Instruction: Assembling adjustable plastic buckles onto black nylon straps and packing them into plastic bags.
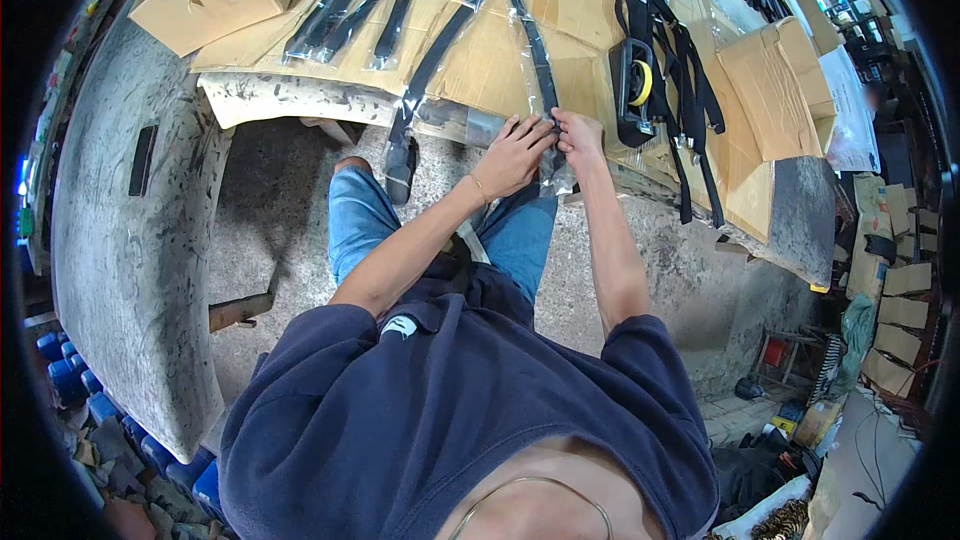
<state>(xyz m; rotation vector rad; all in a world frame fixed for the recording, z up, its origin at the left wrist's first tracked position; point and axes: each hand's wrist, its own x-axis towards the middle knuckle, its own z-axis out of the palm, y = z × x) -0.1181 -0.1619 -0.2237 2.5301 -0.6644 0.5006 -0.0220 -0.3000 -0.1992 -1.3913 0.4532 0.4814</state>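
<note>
A black forked strap (pixel 432 62) lies on the table's near side, its two legs spread toward me in clear plastic sleeves. The left leg hangs over the front edge. At the end of the right leg, my right hand (pixel 580 137) has its fingers closed in a pinch on the clear plastic sleeve (pixel 562 178). My left hand (pixel 515 155) rests against the same end with its fingers stretched out and slightly apart; its thumb is hidden. Below both hands the crinkled plastic hangs above my lap.
Flattened cardboard (pixel 580 35) covers the table. Right of my hands stand a black tape dispenser (pixel 628 120) with a yellow roll and several loose black straps (pixel 690 90). More sleeved straps (pixel 345 15) lie far left, near a cardboard box (pixel 215 0). Another open box (pixel 765 90) is at right.
</note>
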